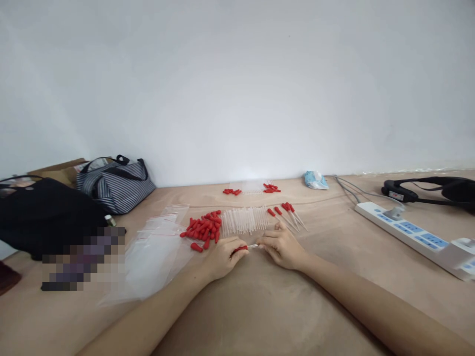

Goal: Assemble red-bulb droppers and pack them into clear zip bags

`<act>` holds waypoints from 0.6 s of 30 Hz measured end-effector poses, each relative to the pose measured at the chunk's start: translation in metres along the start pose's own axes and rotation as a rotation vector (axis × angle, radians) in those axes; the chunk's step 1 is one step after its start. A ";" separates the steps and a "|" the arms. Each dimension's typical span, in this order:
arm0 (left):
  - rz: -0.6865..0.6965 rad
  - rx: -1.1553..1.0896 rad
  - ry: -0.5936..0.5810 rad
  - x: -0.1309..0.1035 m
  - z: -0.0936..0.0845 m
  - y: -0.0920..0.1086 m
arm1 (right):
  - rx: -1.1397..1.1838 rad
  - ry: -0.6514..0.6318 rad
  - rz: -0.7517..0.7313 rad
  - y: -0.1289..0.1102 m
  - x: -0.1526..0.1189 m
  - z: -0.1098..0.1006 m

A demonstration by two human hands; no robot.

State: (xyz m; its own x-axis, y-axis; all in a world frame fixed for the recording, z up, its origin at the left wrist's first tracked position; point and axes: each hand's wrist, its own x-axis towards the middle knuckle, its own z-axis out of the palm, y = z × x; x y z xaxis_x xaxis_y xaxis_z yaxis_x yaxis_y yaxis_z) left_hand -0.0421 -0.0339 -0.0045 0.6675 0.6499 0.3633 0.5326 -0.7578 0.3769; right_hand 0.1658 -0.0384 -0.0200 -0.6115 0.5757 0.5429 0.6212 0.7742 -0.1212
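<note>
The person's two forearms are closest to me, the left forearm (159,306) and the right forearm (356,291) reaching in over the brown desk (237,316). Between them, around the desk's middle, the left hand (223,258) has its fingers clamped on a red bulb (240,248), and the right hand (284,245) pinches a clear tube (253,245). Bulb and tube lie in one line, running sideways, nearly parallel to the desk's far edge: bulb at the left, tube pointing right, its end hidden under the fingers. How far the tube sits inside the bulb, I can't tell.

A heap of red bulbs (204,226) crowds the space just beyond the left hand, beside a row of clear tubes (245,220). Past the right hand lie a few droppers (291,212), tips slanting rightward and away from the wall. More red bulbs (272,188) lie close to the far edge.

Clear plastic bags (148,257) spread beside the left forearm; toward the far left corner sit a striped bag (122,185), a black bag (52,212) and a small bottle (110,221). Rightward, a blue-and-white packet (316,180) rests by the far edge, with a power strip (411,231) and a black headset (426,190) toward the right side.
</note>
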 end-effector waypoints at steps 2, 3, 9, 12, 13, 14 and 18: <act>0.028 -0.021 -0.014 0.000 -0.001 -0.001 | -0.022 0.014 -0.032 0.001 0.001 -0.003; 0.039 -0.035 -0.019 0.001 -0.002 -0.001 | -0.035 0.022 -0.045 0.001 0.001 -0.004; -0.039 -0.141 -0.018 0.002 -0.001 -0.004 | -0.102 0.025 -0.054 0.003 0.000 -0.004; -0.117 -0.176 0.112 0.001 0.002 -0.007 | -0.104 0.029 0.066 0.010 -0.002 -0.004; -0.149 -0.169 0.177 0.001 0.003 -0.008 | -0.110 0.054 0.150 0.015 -0.003 -0.004; -0.176 -0.154 0.232 0.000 0.004 -0.009 | -0.120 0.088 0.257 0.020 -0.003 -0.004; -0.178 -0.086 0.227 -0.001 0.005 -0.007 | -0.209 0.185 0.735 0.044 -0.004 -0.005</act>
State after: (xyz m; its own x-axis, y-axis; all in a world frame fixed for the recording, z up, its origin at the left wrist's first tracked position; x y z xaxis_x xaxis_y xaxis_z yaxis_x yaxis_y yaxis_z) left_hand -0.0443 -0.0295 -0.0123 0.4292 0.7756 0.4629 0.5784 -0.6296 0.5187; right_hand 0.1982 -0.0076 -0.0239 0.0724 0.8537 0.5158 0.9254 0.1354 -0.3540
